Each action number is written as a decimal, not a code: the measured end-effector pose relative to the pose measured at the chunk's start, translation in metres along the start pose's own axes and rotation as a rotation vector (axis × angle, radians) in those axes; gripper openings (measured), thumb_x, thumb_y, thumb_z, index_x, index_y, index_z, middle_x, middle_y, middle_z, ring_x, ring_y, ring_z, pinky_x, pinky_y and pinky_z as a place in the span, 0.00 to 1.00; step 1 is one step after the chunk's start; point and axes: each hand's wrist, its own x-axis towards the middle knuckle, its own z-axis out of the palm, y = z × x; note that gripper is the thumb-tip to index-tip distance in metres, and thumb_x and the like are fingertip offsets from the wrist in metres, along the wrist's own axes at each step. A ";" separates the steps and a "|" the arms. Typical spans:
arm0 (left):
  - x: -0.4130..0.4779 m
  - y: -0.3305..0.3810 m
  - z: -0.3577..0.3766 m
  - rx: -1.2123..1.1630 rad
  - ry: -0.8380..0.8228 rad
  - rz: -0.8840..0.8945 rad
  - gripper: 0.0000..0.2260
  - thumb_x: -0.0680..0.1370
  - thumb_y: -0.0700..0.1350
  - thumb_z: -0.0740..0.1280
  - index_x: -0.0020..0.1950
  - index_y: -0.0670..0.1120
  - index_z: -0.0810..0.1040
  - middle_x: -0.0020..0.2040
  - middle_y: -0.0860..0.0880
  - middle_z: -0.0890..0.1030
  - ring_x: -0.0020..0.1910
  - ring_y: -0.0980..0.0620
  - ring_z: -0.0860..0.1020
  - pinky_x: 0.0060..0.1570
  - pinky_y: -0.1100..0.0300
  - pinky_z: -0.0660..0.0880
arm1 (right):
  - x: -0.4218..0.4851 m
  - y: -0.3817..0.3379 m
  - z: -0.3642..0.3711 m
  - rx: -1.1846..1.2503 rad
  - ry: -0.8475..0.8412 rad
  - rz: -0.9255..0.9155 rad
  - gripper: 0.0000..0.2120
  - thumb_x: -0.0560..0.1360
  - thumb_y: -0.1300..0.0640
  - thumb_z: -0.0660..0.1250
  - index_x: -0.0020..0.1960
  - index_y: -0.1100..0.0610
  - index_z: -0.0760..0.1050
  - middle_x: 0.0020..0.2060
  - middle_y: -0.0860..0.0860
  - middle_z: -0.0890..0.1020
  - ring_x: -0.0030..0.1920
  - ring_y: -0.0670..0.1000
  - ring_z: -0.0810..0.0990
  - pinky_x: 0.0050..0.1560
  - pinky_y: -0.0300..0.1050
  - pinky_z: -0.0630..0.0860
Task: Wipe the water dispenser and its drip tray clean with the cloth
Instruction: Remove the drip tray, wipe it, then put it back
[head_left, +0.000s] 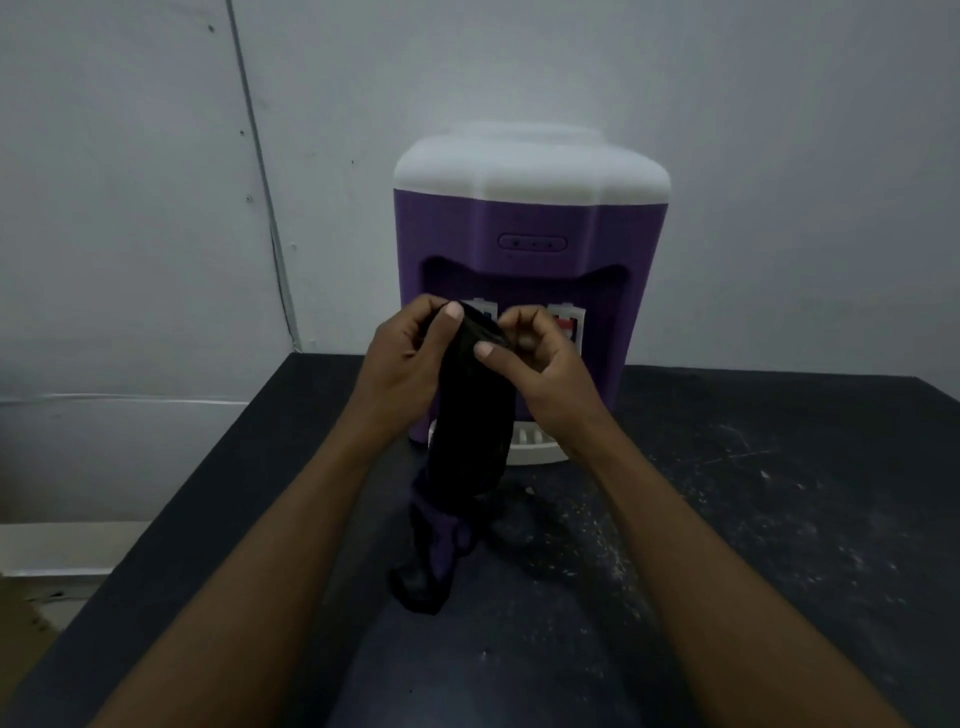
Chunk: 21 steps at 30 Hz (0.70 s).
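Note:
A purple water dispenser (530, 228) with a white top stands at the back of a black table (753, 519), against the wall. Its white drip tray (535, 447) sticks out at the base, partly hidden by the cloth. Two white taps sit in the recess, mostly behind my hands. A dark cloth (467, 441) with a purple patch hangs down in front of the dispenser, its lower end near the tabletop. My left hand (405, 364) and my right hand (545, 364) both pinch the cloth's top edge, held up in front of the taps.
The black tabletop is scuffed with pale scratches on the right. A grey wall (156, 208) runs behind and to the left. The table's left edge drops to a pale ledge (67, 551) and floor below.

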 end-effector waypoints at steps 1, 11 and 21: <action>0.006 0.008 0.001 0.022 0.023 0.025 0.11 0.85 0.47 0.61 0.50 0.44 0.78 0.41 0.47 0.80 0.41 0.47 0.80 0.41 0.52 0.78 | 0.004 -0.007 0.002 0.008 0.004 -0.009 0.10 0.80 0.61 0.71 0.60 0.61 0.74 0.48 0.53 0.82 0.50 0.49 0.84 0.52 0.42 0.81; 0.066 0.063 -0.043 0.143 0.312 0.153 0.18 0.85 0.52 0.60 0.45 0.39 0.77 0.36 0.51 0.74 0.35 0.56 0.72 0.36 0.57 0.70 | -0.004 0.002 -0.020 -0.134 -0.147 0.149 0.10 0.81 0.51 0.71 0.56 0.57 0.83 0.50 0.54 0.87 0.53 0.53 0.87 0.54 0.49 0.84; 0.060 0.039 -0.083 0.410 0.242 -0.105 0.28 0.80 0.62 0.65 0.46 0.36 0.83 0.42 0.36 0.83 0.40 0.42 0.83 0.43 0.45 0.81 | 0.000 -0.008 -0.024 0.314 0.124 0.179 0.11 0.71 0.48 0.75 0.53 0.46 0.87 0.49 0.48 0.87 0.49 0.47 0.85 0.44 0.40 0.82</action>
